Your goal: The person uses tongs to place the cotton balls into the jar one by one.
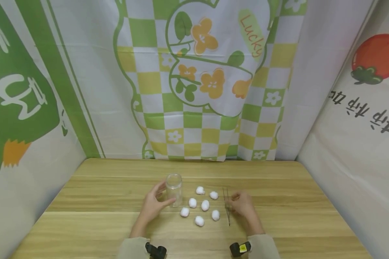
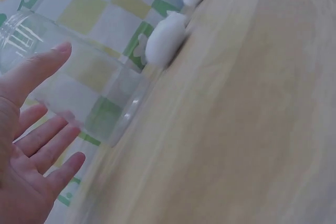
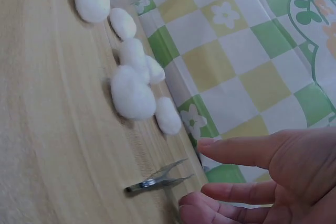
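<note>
A clear glass jar (image 1: 174, 190) stands upright on the wooden table. My left hand (image 1: 154, 203) is around its left side, thumb in front and fingers behind. In the left wrist view those fingers (image 2: 50, 145) are fairly straight and spread, not wrapped round the jar; whether they touch it is hard to tell. Metal tweezers (image 1: 228, 212) lie on the table, tips pointing away from me. Beside them on the right is my right hand (image 1: 241, 205); in the right wrist view its thumb and fingers are apart, with nothing between them. Several white cotton balls (image 1: 205, 205) lie between jar and tweezers.
The wooden table (image 1: 100, 201) reaches back to a patterned curtain (image 1: 194, 136). Printed cloth walls (image 1: 353, 151) flank it on both sides. A small black camera sits on each wrist, over pale sleeves (image 1: 264, 246).
</note>
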A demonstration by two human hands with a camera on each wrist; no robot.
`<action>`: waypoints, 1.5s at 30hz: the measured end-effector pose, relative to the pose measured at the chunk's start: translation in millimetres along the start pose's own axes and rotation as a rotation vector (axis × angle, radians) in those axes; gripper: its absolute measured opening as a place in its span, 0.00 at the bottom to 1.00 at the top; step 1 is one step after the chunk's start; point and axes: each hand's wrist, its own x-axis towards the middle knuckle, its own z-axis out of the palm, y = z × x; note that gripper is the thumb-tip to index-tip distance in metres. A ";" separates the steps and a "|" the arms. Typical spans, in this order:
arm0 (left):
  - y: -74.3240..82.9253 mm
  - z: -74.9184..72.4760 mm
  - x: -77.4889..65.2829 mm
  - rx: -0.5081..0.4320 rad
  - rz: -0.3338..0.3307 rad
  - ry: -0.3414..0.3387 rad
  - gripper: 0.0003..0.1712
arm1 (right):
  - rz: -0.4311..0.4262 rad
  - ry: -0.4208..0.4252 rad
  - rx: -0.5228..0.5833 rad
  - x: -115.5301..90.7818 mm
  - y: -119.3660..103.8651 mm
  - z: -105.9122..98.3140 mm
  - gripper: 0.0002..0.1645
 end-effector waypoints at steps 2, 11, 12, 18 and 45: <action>-0.8 4.1 0.3 -0.018 -0.023 0.003 0.45 | 0.025 0.004 0.006 0.8 2.1 1.2 0.19; -1.3 15.8 -0.9 -0.093 -0.083 0.001 0.44 | 0.092 0.004 0.002 0.3 4.3 5.6 0.19; -1.4 16.5 -1.0 -0.097 -0.082 0.002 0.44 | 0.095 0.006 -0.001 -0.1 4.3 6.0 0.19; -4.5 18.3 -1.6 -0.100 -0.073 0.002 0.43 | 0.086 0.044 -0.016 -2.1 5.2 11.0 0.20; -12.3 20.3 2.6 -0.102 -0.017 0.011 0.40 | 0.005 0.145 -0.177 -5.1 -1.0 17.5 0.10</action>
